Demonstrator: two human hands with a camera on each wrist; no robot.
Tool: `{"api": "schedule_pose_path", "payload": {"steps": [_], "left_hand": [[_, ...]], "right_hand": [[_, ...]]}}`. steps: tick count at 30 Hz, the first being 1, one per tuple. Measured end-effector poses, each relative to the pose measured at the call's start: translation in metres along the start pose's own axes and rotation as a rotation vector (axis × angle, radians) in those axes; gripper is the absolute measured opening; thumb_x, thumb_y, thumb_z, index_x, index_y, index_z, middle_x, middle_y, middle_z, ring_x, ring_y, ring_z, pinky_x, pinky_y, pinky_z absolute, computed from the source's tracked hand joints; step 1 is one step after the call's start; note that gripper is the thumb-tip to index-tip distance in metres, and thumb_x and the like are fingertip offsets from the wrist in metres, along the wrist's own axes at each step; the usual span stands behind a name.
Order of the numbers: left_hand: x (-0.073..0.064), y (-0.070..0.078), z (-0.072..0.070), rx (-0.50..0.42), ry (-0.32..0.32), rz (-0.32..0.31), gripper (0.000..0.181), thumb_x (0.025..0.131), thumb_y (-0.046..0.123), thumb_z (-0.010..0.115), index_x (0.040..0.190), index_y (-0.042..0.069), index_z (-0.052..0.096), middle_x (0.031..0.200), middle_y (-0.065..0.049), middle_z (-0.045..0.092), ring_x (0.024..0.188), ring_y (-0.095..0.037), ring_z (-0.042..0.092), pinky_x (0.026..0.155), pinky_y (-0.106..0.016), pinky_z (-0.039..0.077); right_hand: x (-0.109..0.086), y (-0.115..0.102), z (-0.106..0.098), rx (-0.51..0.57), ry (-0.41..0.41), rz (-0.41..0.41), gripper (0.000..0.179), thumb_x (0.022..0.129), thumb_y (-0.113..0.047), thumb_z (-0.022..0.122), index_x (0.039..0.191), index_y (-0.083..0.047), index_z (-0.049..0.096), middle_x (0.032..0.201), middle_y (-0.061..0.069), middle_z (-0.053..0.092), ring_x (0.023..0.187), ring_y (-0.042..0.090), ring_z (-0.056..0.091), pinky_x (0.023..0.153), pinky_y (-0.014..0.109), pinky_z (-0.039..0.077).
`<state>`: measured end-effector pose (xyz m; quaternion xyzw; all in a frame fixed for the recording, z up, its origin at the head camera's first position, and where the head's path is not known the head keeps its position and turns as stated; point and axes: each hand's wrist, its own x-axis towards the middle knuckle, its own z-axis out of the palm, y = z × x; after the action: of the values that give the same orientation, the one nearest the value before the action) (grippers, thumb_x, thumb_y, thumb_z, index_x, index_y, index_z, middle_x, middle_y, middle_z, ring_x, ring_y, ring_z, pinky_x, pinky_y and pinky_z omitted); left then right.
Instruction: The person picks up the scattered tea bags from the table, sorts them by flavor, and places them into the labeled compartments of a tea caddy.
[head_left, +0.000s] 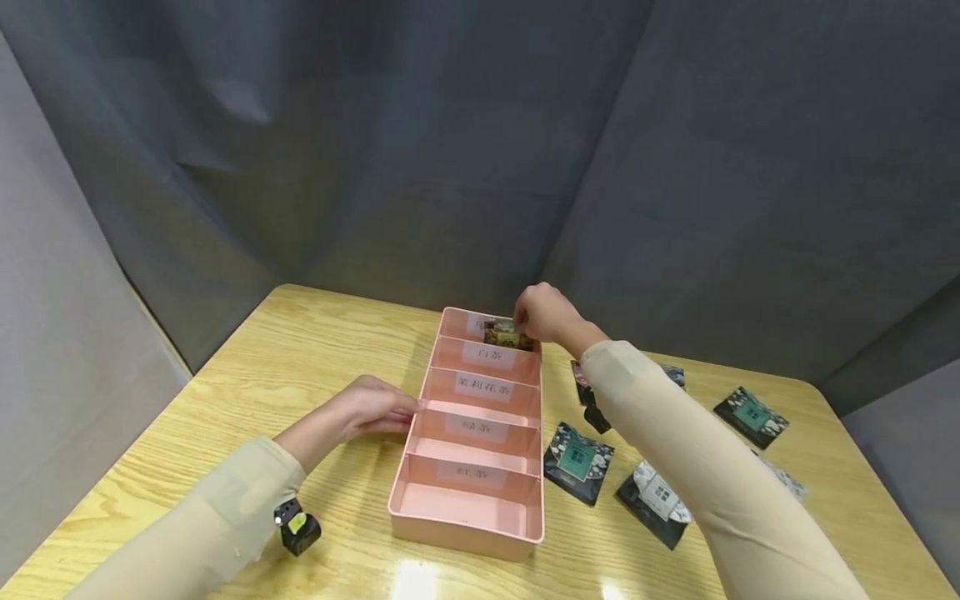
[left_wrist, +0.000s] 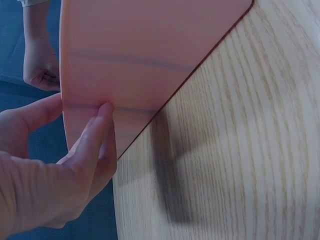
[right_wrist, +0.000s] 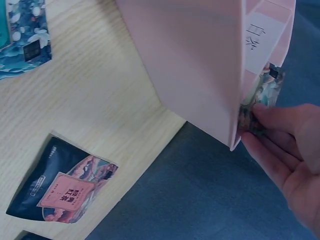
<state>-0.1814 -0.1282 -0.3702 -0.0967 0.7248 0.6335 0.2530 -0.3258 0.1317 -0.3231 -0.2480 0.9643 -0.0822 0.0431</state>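
Your right hand (head_left: pixel 547 312) is pinching a small patterned packet (head_left: pixel 506 336) between thumb and fingers, holding it at the right end of the pink tray's (head_left: pixel 465 540) farthest compartment, likely to guide its flat shape between narrow walls. Your left hand (head_left: pixel 375 404) is gripping the tray's left side, thumb at the rim, fingers outside, probably steadying it. Other packets (head_left: pixel 578 462) are lying on the wooden table (head_left: pixel 322 350) to the right, seemingly within easy reach.

Beyond the bent fingers (left_wrist: pixel 94 136) of the bare left hand (head_left: pixel 377 403), the bare right hand (head_left: pixel 549 313) is stretched, fingertips (right_wrist: pixel 254 149) pinched; both forearms (head_left: pixel 697 450) are cream-sleeved.
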Motion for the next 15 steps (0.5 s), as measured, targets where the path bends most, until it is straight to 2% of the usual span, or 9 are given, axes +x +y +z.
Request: {"api": "schedule_pose_path", "payload": {"steps": [8,15], "left_hand": [[0.0021,0.0012,0.0018,0.018,0.002,0.006,0.035,0.089,0.008,0.065,0.115,-0.014,0.06,0.107,-0.019,0.072,0.092,-0.019,0.072,0.085,-0.029,0.061],[0.0061,0.0014,0.0033,0.015,0.007,0.008,0.031,0.088,0.007,0.066,0.11,-0.014,0.062,0.099,-0.017,0.074,0.088,-0.018,0.072,0.082,-0.029,0.062]], "right_hand": [[-0.0008,0.0027,0.0085,-0.019,0.057,-0.029,0.011,0.082,-0.002,0.068,0.088,-0.005,0.077,0.093,0.012,0.075,0.082,0.023,0.069,0.073,0.037,0.063],[-0.0022,0.0038,0.0073,-0.015,0.039,-0.037,0.01,0.08,-0.001,0.07,0.087,-0.004,0.077,0.091,0.012,0.075,0.078,0.021,0.067,0.068,0.034,0.062]]}}
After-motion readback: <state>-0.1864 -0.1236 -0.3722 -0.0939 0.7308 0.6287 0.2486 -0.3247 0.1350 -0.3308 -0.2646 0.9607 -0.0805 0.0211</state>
